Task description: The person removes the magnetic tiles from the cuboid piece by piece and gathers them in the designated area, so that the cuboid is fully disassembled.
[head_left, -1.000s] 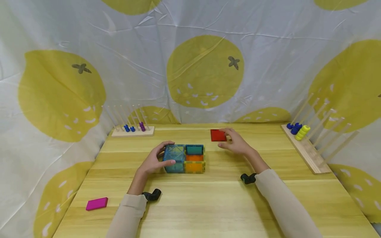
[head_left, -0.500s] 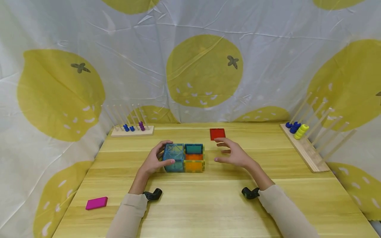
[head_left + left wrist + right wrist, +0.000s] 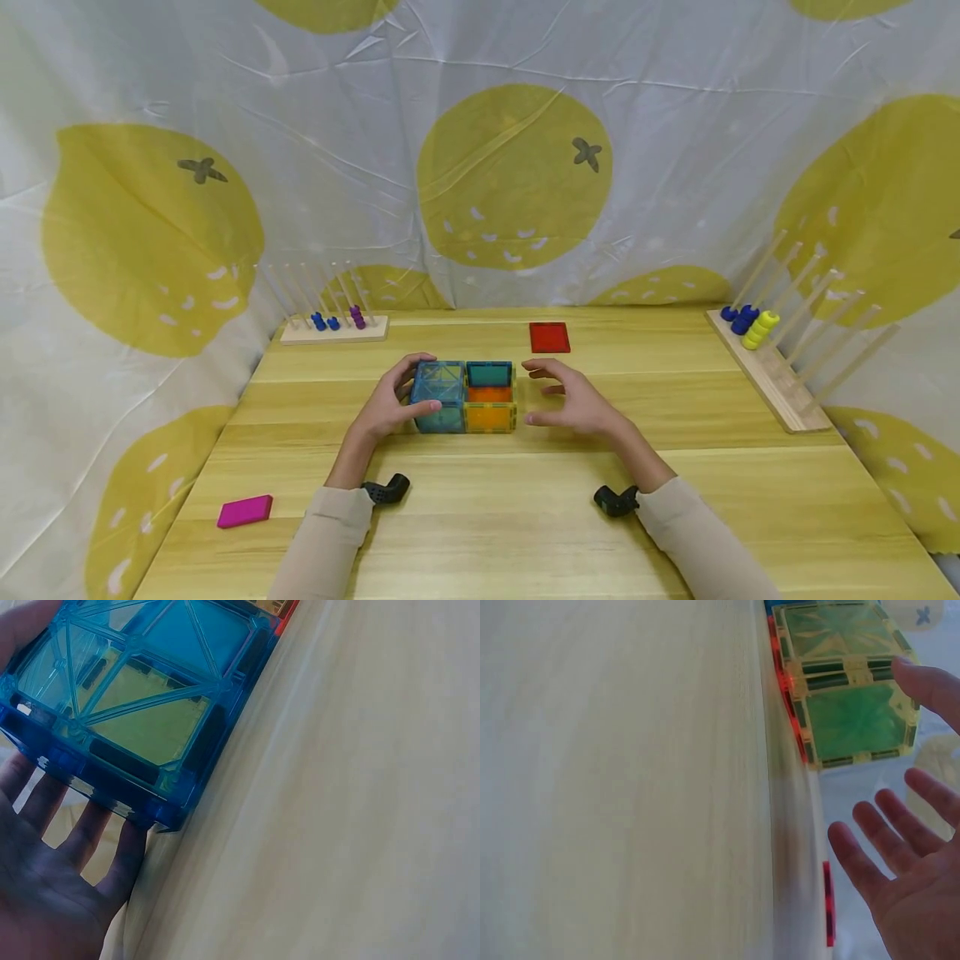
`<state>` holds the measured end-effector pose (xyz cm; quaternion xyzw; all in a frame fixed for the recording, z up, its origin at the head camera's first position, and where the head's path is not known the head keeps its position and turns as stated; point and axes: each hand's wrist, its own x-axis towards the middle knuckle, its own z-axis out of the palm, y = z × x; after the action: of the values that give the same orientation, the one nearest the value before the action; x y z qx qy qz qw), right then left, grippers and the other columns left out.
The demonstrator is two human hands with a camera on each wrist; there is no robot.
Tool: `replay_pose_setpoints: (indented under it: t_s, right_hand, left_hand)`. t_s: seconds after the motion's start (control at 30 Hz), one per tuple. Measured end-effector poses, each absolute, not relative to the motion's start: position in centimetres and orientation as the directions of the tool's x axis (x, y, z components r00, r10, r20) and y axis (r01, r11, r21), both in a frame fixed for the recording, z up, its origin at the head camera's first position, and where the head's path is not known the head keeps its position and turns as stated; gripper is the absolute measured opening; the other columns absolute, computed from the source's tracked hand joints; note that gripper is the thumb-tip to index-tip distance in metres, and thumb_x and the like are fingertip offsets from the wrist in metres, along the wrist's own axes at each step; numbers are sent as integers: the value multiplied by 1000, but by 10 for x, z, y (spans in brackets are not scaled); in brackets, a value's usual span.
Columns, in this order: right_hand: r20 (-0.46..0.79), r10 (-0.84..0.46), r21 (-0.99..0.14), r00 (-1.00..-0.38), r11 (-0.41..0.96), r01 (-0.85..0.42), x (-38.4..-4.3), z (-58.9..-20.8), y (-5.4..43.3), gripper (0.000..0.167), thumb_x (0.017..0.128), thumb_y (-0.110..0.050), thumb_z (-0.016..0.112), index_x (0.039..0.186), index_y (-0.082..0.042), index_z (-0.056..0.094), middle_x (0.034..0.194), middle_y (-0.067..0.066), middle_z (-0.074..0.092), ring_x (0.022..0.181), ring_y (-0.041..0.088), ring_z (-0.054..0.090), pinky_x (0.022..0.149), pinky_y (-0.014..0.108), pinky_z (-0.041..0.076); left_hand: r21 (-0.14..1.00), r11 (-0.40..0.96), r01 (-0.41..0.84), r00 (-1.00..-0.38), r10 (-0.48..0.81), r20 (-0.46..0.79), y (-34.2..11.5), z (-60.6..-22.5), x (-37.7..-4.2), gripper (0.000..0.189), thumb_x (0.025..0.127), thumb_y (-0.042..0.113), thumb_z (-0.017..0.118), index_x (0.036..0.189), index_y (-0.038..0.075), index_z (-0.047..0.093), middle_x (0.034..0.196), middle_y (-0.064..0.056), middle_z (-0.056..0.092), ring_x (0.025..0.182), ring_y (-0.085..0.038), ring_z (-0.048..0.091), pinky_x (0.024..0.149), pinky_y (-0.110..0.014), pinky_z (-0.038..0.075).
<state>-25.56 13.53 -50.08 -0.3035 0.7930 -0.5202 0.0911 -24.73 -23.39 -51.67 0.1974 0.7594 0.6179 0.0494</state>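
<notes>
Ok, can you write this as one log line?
left hand: holds tile box | right hand: beside it, holding nothing | red tile: flat on table

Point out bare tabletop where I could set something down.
Bare: the table between the sleeves, on the near side of the tile box; also between the red tile and the right pegboard. Crowded: around the box, gripped by the left hand, the right hand close by.

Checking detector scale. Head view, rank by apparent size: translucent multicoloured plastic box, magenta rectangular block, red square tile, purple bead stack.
1. Translucent box
2. Magenta block and red tile: too alike to rank; the block looks nearer the camera.
3. Purple bead stack
</notes>
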Motion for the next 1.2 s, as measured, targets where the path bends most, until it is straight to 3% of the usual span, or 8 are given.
replay_pose_setpoints:
  t_s: [0.37, 0.8, 1.2]
  right_hand:
    - [137, -560, -886, -817, 300, -354, -253, -506, 131, 83, 83, -20, 89, 153, -12, 45, 155, 10, 49, 138, 37, 50, 112, 56, 47]
    - [50, -566, -905, -823, 323, -277, -257, -509, 122, 88, 82, -19, 89, 155, -10, 40, 155, 15, 49, 140, 38, 53, 114, 51, 46]
    - [98, -521, -911, -848, 297, -287, -260, -512, 112, 79, 72, -12, 92, 139, -7, 51, 139, 15, 57, 130, 35, 61, 111, 46, 50]
  left_hand:
    - [959, 151, 239, -911, 377, 168, -227, -517, -249, 71, 88, 14, 82, 149, 12, 47, 146, -13, 53, 123, -29, 58, 103, -23, 51]
    - [960, 157, 233, -916, 366, 162, -229, -518, -249, 71, 87, 12, 83, 148, 15, 48, 147, -12, 53, 123, -28, 58, 105, -22, 50]
    - [962, 143, 232, -911, 378, 164, -235, -516, -248, 71, 87, 8, 82, 148, 13, 48, 145, -15, 54, 121, -27, 60, 101, -24, 53]
